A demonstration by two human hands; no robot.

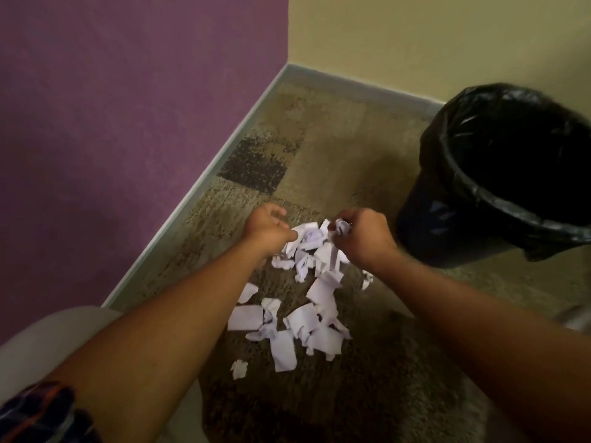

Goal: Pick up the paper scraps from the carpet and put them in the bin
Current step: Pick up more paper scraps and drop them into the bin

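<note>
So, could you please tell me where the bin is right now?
The bin, lined with a black bag, stands on the carpet at the right of the head view, by the cream wall, just beyond the right hand.

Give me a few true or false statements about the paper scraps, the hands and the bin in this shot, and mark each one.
1. The right hand is closed on crumpled paper. True.
2. The bin stands to the left of the scraps. False: it stands to their right, lined with a black bag.
3. The carpet has been cleared. False: many paper scraps lie on it.
4. The left hand has its fingers spread, holding nothing visible. True.
</note>
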